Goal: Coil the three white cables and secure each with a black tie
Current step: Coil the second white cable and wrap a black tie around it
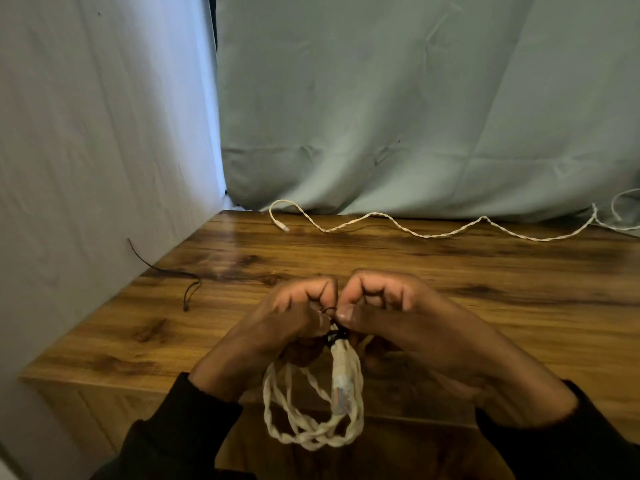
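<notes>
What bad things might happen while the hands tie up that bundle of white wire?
The black tie is pinched only at the top, so the coiled cable hanging off the table edge might spring loose if the left hand or right hand slips. Its dangling plug may snag.

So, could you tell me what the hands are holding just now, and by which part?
Both hands, left and right, pinch the black tie at the top of the coiled white cable; the loops hang free below.
</notes>
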